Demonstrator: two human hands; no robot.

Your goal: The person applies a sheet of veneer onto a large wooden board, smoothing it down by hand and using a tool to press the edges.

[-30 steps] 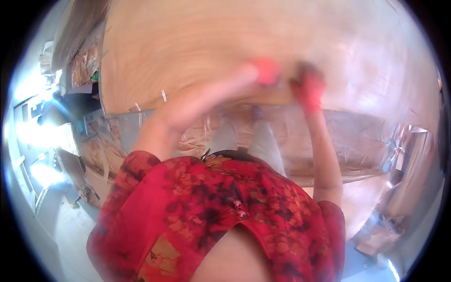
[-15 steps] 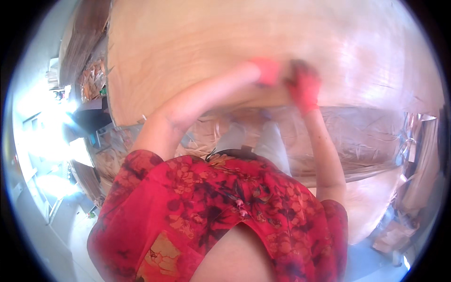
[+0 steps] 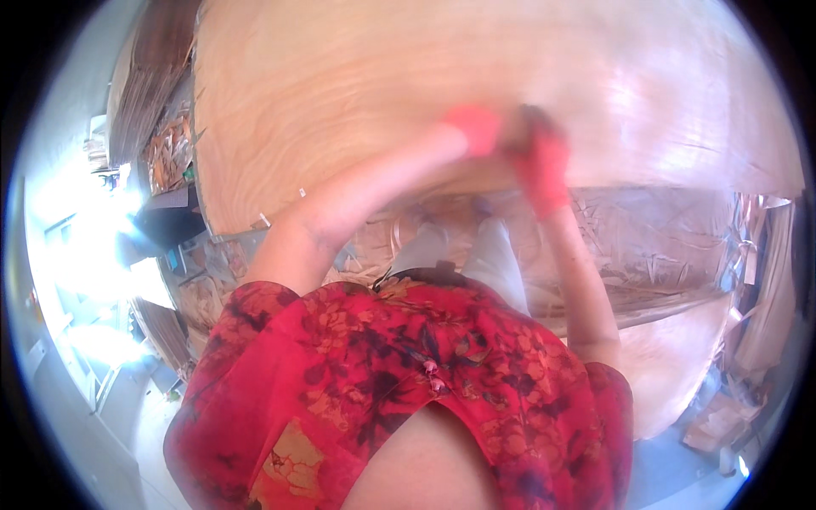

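A broad sheet of pale wood, like plywood or veneer [image 3: 323, 93], lies before me with a wavy grain. My left hand [image 3: 478, 129], in a red glove, reaches across above the sheet toward the right. Close beside it is my right hand [image 3: 542, 161], in a red glove with dark finger parts. The two hands come together over the sheet's near half. Motion smears the fingers of both, so I cannot make out their pose or whether anything is between them.
Below the near edge, torn brown veneer scraps [image 3: 629, 238] lie around my feet. Stacked wood sheets [image 3: 153, 76] stand at the far left, and more brown sheets [image 3: 765, 297] at the right. Another pale sheet [image 3: 671, 365] lies at the lower right. Glaring light [image 3: 93, 263] comes from the left.
Both hands have shifted slightly left, staying close together over the sheet. Small light bits near my left forearm show more plainly now.
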